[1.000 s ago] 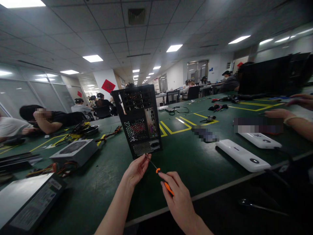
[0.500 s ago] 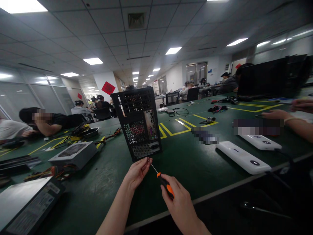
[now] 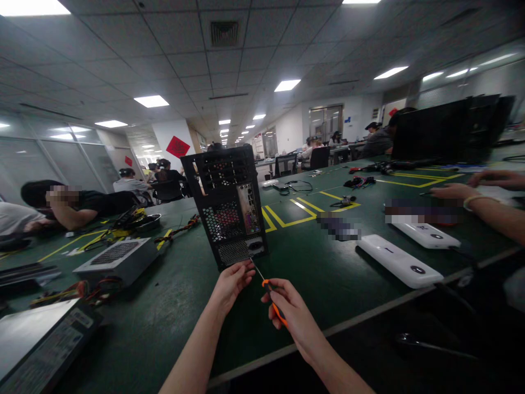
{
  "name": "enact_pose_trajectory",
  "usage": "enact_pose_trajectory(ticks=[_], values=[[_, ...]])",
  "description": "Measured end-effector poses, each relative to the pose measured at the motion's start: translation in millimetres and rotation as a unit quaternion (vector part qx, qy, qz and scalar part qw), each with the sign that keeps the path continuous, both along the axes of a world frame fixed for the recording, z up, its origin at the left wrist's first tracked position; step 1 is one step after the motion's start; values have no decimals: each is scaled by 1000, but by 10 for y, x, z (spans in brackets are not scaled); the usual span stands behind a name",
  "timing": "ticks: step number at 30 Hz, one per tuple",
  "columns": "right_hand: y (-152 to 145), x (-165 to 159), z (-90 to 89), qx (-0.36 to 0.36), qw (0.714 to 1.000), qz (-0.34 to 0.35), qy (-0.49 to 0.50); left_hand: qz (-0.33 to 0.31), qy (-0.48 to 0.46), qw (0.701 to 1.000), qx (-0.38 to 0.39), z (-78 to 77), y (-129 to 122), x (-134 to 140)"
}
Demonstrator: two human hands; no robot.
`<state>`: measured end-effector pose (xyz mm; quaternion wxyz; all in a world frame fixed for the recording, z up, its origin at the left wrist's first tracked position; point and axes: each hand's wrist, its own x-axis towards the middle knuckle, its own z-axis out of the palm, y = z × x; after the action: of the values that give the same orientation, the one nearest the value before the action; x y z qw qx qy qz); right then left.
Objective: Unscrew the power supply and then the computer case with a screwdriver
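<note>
A black computer case [image 3: 219, 213] stands upright on the green table, its back panel with vents, ports and a power socket facing me. At its lower edge is my left hand [image 3: 232, 287], thumb and fingers pinched together beside the screwdriver's tip; whatever lies between them is too small to make out. My right hand [image 3: 293, 309] grips the black-and-orange handle of a screwdriver [image 3: 280, 314] with its fingers. The thin shaft slants up and left to the case's bottom, close to the left fingertips. Whether the tip touches a screw cannot be seen.
Left of the case lie a grey power supply [image 3: 112, 260], a larger metal box [image 3: 41, 345] and bundled cables [image 3: 180, 229]. White power banks [image 3: 397, 260] lie to the right, near another person's hands [image 3: 455, 191]. A dark monitor [image 3: 430, 131] stands behind them.
The screwdriver tip and my left fingers have moved up against the case's lower edge. My right hand has shifted its hold, its fingers now curled around the handle from the side.
</note>
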<state>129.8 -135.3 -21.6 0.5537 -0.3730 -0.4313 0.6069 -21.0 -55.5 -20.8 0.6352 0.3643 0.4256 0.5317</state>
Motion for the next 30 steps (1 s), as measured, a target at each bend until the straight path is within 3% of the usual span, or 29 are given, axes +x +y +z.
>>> enact_pose_trajectory(ticks=[4, 8, 14, 22, 30], values=[[92, 32, 29, -52, 997, 11, 63, 25, 4, 1000, -4, 1, 87, 60], [224, 47, 21, -66, 993, 11, 100, 74, 23, 997, -4, 98, 206, 223], [319, 50, 32, -84, 989, 3, 120, 110, -35, 993, -18, 119, 275, 391], [289, 42, 30, -93, 987, 20, 131, 103, -85, 991, -5, 64, 230, 309], [320, -55, 73, -126, 979, -21, 161, 86, -94, 992, 17, 33, 222, 278]])
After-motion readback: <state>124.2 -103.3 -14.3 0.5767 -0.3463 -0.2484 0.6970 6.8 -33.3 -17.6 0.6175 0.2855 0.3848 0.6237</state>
